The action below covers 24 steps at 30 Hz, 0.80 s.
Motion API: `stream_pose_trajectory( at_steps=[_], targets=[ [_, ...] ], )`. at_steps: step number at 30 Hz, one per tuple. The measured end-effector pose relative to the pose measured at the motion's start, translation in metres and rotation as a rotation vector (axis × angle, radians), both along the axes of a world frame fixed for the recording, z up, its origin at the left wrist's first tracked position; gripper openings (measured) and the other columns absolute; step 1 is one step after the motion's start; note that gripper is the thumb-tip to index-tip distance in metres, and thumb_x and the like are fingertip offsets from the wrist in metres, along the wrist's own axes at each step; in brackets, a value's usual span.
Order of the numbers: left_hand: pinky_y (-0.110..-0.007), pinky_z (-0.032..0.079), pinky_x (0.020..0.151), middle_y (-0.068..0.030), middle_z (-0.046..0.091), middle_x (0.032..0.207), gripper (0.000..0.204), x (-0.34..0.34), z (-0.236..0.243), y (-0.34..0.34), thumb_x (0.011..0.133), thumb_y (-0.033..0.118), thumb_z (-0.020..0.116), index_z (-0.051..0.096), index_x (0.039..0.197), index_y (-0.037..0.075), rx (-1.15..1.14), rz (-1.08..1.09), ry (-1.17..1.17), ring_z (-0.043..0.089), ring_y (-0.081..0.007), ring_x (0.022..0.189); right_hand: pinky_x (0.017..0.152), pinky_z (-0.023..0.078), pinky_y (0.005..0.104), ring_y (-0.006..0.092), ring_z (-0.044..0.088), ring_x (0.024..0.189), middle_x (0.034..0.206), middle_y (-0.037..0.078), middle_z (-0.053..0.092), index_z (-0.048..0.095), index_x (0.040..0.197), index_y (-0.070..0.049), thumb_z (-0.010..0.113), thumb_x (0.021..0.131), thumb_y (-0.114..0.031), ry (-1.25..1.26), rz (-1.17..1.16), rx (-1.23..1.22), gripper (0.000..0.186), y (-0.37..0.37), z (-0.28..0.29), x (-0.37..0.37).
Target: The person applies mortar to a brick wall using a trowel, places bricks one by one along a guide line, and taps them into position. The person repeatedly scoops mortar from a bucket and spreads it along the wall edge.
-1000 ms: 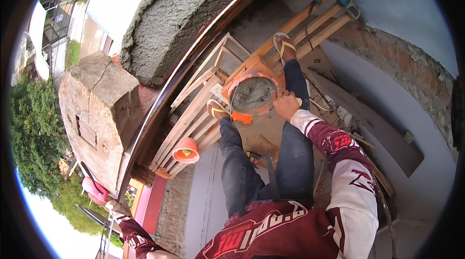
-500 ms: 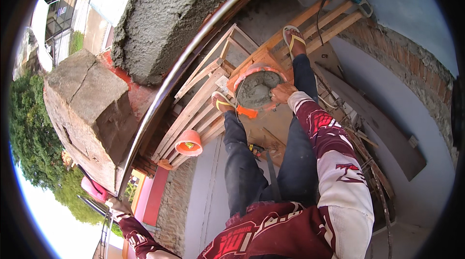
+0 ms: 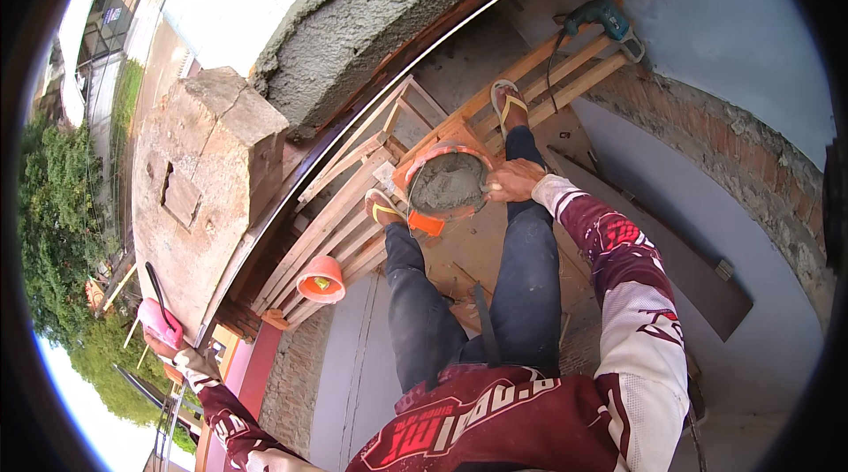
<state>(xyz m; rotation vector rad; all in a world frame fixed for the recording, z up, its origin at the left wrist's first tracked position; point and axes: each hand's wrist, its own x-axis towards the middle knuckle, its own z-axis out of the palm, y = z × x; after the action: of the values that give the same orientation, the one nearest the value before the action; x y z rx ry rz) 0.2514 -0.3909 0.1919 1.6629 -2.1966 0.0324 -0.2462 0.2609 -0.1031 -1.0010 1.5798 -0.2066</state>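
Observation:
An orange bucket (image 3: 484, 150) of wet grey mortar (image 3: 449, 182) stands on wooden boards between my feet. At the bucket's right rim, my right hand (image 3: 515, 181) is closed around the handle of what looks like a trowel. Most of that tool is hidden by my fingers and the mortar. Far to the left, my left hand (image 3: 166, 350) grips a pink plastic object (image 3: 159, 320) with a thin dark handle, beside the concrete post (image 3: 208, 154). The fingers there show only in part. Fresh grey mortar (image 3: 353, 39) covers the ledge beyond the post.
My sandalled feet rest on wooden planks (image 3: 340, 216). A smaller orange bucket (image 3: 321, 279) sits on them at the left. A teal power drill (image 3: 603, 17) with a cord lies at the far right end of the timbers. A metal edge runs along the ledge, over a drop.
The view has shifted, showing more of the post and the ledge. My right hand stays at the bucket rim, and the mortar's surface looks smoother. My left hand remains by the pink object.

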Motion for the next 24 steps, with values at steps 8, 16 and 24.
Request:
stream_pose_trajectory(
  at_steps=[8, 16, 24],
  targets=[
    [-0.035, 0.043, 0.095, -0.0179, 0.059, 0.115, 0.052, 0.000, -0.015, 0.002, 0.100, 0.041, 0.050, 0.052, 0.123, -0.006, 0.054, -0.090, 0.324, 0.055, -0.0247, 0.106, 0.072, 0.051, 0.0469, 0.0388, 0.066, 0.077, 0.078, 0.020, 0.068, 0.070, 0.093, -0.007, 0.062, 0.078, -0.036, 0.206, 0.051, -0.064, 0.034, -0.043, 0.207, -0.145],
    [-0.037, 0.045, 0.093, -0.0226, 0.063, 0.112, 0.048, -0.049, -0.005, 0.038, 0.099, 0.035, 0.052, 0.056, 0.120, -0.008, 0.014, -0.020, 0.258, 0.059, -0.0307, 0.104, 0.071, 0.053, 0.0433, 0.0352, 0.066, 0.076, 0.081, 0.015, 0.070, 0.072, 0.095, -0.006, 0.066, 0.077, -0.033, 0.535, -0.023, -0.302, 0.033, -0.086, 0.351, -0.259],
    [-0.040, 0.042, 0.097, -0.0259, 0.062, 0.116, 0.048, -0.063, -0.004, 0.036, 0.098, 0.034, 0.052, 0.058, 0.115, -0.011, -0.065, -0.017, 0.203, 0.058, -0.0344, 0.109, 0.066, 0.050, 0.0385, 0.0217, 0.063, 0.074, 0.083, 0.002, 0.059, 0.064, 0.103, -0.020, 0.070, 0.079, -0.026, 1.215, 0.103, -0.798, 0.026, -0.096, 0.312, -0.306]
  ],
)
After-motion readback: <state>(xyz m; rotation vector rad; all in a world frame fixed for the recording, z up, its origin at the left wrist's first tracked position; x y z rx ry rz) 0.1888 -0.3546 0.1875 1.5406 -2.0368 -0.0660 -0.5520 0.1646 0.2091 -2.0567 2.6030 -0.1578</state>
